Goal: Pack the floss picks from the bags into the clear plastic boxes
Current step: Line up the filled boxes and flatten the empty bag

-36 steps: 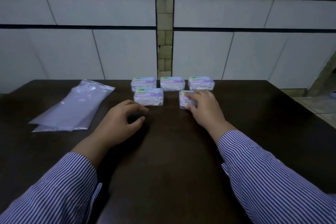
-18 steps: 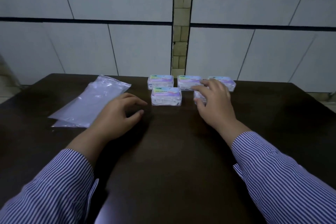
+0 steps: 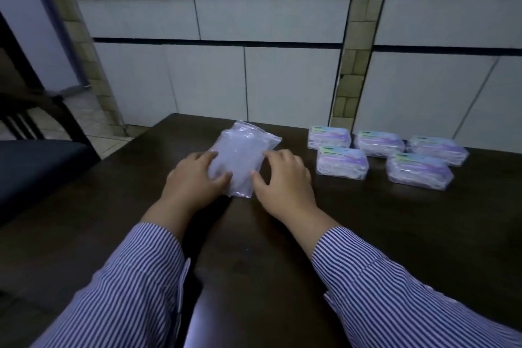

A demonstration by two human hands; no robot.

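Floss-pick bags (image 3: 240, 159) lie flat on the dark counter (image 3: 254, 248), framed by both hands.

Head view: the left hand (image 3: 195, 178) and right hand (image 3: 282, 178) each touch a side edge of the bags with curled fingers, probably steadying them to lift or open; whether either grip is really clenched on the plastic I cannot tell. How many bags are stacked is unclear. Five clear plastic boxes (image 3: 343, 162), apparently already filled, sit well apart to the right.

A dark wooden table (image 3: 282, 234) is set before a wall (image 3: 254, 70) of white panels, framed by beige tile (image 3: 350, 65). A dark chair (image 3: 34, 161) is seen at left. The light is dim.
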